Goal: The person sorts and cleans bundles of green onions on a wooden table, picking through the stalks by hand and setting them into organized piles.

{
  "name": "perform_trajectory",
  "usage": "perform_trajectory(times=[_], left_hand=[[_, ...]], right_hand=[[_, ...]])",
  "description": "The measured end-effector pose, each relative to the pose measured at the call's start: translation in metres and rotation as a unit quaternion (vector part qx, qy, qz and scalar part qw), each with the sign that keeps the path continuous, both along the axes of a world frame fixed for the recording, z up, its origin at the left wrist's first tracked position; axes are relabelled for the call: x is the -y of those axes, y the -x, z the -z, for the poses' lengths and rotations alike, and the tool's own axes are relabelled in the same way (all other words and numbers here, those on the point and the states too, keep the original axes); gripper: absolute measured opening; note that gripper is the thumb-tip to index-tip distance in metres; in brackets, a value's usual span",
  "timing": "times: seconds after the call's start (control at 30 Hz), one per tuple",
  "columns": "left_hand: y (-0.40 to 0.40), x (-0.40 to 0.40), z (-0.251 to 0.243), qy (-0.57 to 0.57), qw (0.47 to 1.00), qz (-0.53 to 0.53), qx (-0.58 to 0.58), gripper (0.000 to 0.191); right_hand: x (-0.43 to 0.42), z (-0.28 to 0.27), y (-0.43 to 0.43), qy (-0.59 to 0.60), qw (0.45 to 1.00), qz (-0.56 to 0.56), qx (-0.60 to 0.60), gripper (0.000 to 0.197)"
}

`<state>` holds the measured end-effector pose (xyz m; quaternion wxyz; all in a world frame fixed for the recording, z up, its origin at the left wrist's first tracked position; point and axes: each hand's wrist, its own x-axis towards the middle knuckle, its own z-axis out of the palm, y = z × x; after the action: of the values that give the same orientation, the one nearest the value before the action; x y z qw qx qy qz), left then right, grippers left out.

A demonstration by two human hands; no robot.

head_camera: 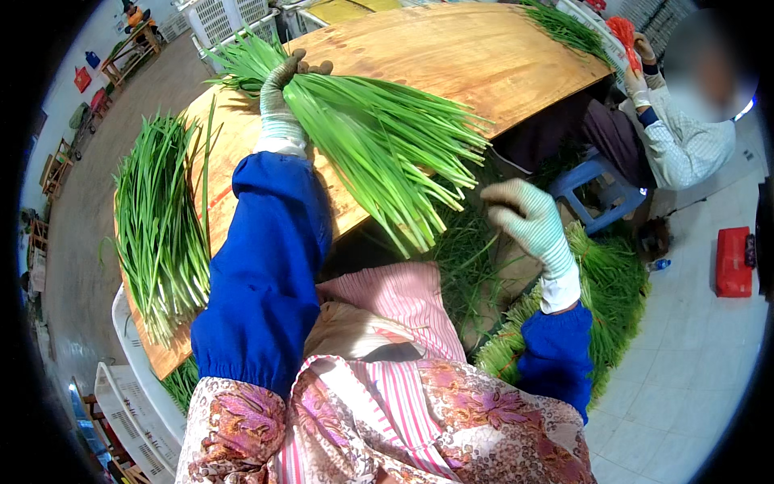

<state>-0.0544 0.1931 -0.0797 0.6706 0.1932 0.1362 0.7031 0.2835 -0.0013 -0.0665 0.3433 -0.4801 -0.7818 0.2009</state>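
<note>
My left hand, in a striped knit glove with dirty fingertips, is closed around a large bunch of garlic chives. The leaf tips fan out behind the hand over the table's far edge, while the pale stem ends spread to the right past the near edge. To the right of those ends is my right hand, gloved too, raised off the table with bent fingers. A thin loose blade shows just below its thumb; whether the fingers hold it cannot be told. Another pile of garlic chives lies on the wooden table at the left.
Tied bundles of chives are stacked on the floor at my right, near a blue plastic stool. A co-worker sits at the right, holding red ties. White plastic crates stand at the lower left. Loose trimmings lie below the table edge.
</note>
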Motion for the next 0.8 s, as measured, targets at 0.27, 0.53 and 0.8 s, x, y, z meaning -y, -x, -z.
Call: perform_trajectory(times=[0.27, 0.53, 0.8], left_hand=[[-0.002, 0.002, -0.007, -0.032, 0.999, 0.006, 0.017, 0.020], [-0.006, 0.002, -0.004, -0.026, 0.999, 0.018, 0.015, 0.021], [0.005, -0.004, -0.009, -0.049, 0.998, -0.003, 0.032, 0.015]], right_hand=[[-0.016, -0.025, 0.094, -0.015, 0.980, 0.026, 0.196, 0.020], [-0.004, -0.012, 0.061, -0.045, 0.988, 0.066, 0.133, 0.011], [0.048, 0.103, -0.029, 0.273, 0.833, -0.005, 0.481, 0.025]])
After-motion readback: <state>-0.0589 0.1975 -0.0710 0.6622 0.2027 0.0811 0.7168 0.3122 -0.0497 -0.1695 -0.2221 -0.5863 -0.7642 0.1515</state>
